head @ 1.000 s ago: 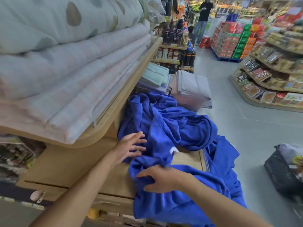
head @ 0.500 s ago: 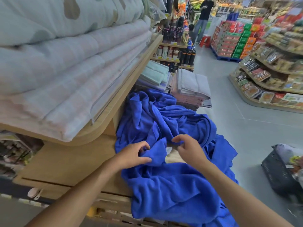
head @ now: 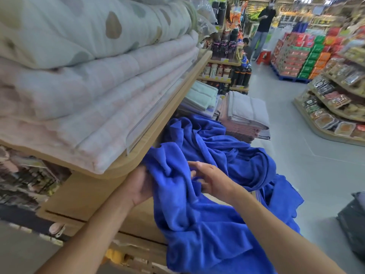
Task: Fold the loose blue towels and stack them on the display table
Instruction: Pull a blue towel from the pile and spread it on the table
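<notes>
A heap of loose blue towels (head: pixel 213 147) lies crumpled on the wooden display table (head: pixel 88 196), and one blue towel (head: pixel 193 230) hangs over the table's front edge. My left hand (head: pixel 141 184) grips a raised fold of that towel from the left, fingers hidden behind the cloth. My right hand (head: pixel 210 177) lies on the same towel just to the right, fingers curled into the fabric. Both hands are close together under the edge of the upper shelf.
A wooden upper shelf (head: pixel 164 123) with stacked pale quilts overhangs the table on the left. Folded grey and pink towels (head: pixel 245 113) stand behind the blue heap. A dark basket (head: pixel 353 220) sits on the floor at right. The aisle holds a person (head: pixel 263 26) far off.
Both hands have lifted part of the blue towel and bunched it upward. My left hand moved from on top of the cloth to its left side.
</notes>
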Demonstrator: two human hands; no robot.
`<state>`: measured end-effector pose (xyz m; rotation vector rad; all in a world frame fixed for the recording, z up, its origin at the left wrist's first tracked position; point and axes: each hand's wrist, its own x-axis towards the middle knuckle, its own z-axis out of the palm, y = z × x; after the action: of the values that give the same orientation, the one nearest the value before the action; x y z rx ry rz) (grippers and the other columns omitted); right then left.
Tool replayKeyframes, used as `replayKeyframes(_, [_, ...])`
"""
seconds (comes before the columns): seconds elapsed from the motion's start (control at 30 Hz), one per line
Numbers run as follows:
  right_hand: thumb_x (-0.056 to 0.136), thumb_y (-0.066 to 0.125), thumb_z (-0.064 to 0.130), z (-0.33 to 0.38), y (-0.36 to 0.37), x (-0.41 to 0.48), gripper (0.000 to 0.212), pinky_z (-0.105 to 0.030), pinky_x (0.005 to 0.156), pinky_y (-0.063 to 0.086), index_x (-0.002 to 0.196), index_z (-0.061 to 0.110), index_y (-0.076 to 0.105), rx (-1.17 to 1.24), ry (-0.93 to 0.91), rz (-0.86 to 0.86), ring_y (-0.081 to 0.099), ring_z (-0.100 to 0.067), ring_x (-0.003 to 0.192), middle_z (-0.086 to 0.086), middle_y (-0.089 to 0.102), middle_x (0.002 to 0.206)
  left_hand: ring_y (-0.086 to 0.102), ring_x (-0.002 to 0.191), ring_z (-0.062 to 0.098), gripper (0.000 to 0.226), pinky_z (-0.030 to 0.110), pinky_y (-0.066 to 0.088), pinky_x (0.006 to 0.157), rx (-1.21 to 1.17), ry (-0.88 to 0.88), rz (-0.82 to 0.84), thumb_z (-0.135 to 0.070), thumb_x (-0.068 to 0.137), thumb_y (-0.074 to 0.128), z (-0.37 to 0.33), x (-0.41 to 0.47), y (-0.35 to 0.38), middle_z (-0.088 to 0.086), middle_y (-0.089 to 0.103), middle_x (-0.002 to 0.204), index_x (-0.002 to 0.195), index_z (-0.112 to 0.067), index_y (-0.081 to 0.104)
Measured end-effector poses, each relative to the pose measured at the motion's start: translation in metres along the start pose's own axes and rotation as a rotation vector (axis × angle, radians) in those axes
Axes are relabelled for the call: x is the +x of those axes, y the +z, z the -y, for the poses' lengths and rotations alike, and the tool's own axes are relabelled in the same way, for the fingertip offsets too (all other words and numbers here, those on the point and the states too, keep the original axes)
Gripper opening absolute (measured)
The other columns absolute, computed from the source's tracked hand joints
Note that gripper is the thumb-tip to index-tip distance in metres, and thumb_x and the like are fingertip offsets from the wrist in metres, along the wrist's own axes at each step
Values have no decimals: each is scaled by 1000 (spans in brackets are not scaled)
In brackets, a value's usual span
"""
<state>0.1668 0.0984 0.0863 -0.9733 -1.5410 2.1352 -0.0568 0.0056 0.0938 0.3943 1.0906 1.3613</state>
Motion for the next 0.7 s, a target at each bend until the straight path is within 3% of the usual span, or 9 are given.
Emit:
replayKeyframes(0.1, [87, 72, 40, 12, -17, -7, 35, -19, 49, 28, 118, 24, 76, -201, -34, -51, 39, -10, 62, -3, 62, 88, 73, 71, 14, 10, 30, 60, 68, -61, -5, 162, -17, 93, 50, -11, -6, 11, 3, 72, 80, 93, -9, 58])
replayKeyframes(0.23, [90, 65, 52, 20, -26, -13, 46, -26, 62, 32, 128, 27, 67, 5, 124, 87, 40, -13, 68, -1, 67, 110, 68, 81, 7, 5, 20, 54, 76, -236, -138, 244, -19, 87, 64, -10, 3, 26, -4, 68, 84, 92, -16, 64])
replayKeyframes(0.3, [94, 65, 45, 19, -18, -15, 23, -22, 64, 39, 107, 29, 73, -6, 74, 189, 49, -7, 66, 8, 65, 88, 65, 91, -2, 20, 8, 47, 85, -390, -195, 379, -16, 78, 80, -10, 4, 42, -11, 65, 88, 94, -21, 71])
replayKeyframes(0.37, [94, 68, 32, 28, -23, -20, 11, -21, 60, 46, 100, 25, 74, 20, -2, 110, 59, -7, 64, 8, 66, 79, 70, 88, 8, 27, 15, 54, 80, -228, -147, 485, -18, 66, 89, -17, 7, 53, -1, 72, 89, 91, -16, 78])
replayKeyframes(0.47, [96, 68, 19, 57, -58, -30, 16, -26, 55, 43, 83, 26, 72, 87, -219, -282, 57, -14, 61, 2, 65, 74, 72, 83, 15, 11, 27, 57, 76, 129, 98, 220, -13, 89, 64, -32, 30, 58, 10, 68, 97, 96, -14, 72])
replayKeyframes(0.53, [99, 63, 11, 86, -89, -37, 23, -25, 50, 37, 81, 24, 64, 134, -354, -553, 46, -13, 52, 0, 53, 66, 68, 96, 19, 21, 37, 53, 91, 270, 381, -65, 0, 97, 53, -43, 50, 63, 12, 66, 108, 99, -16, 67])
replayKeyframes(0.57, [100, 62, 9, 101, -102, -38, 20, -25, 49, 35, 85, 22, 61, 128, -404, -651, 42, -13, 51, -2, 49, 67, 65, 105, 23, 24, 41, 50, 98, 306, 462, -94, 0, 98, 54, -48, 59, 68, 11, 67, 112, 98, -19, 69])
replayKeyframes(0.63, [100, 61, 8, 130, -126, -36, 15, -27, 51, 38, 90, 19, 57, 83, -466, -779, 44, -13, 52, -2, 51, 72, 64, 115, 26, 19, 42, 49, 100, 425, 475, -96, -14, 99, 59, -59, 79, 80, 8, 70, 120, 106, -23, 74])
replayKeyframes(0.7, [99, 59, 9, 159, -144, -30, 14, -24, 50, 45, 92, 20, 55, 47, -515, -867, 51, -9, 49, 0, 57, 76, 60, 125, 31, 33, 35, 49, 91, 650, 330, -179, -23, 104, 51, -74, 103, 94, 15, 63, 136, 132, -10, 64])
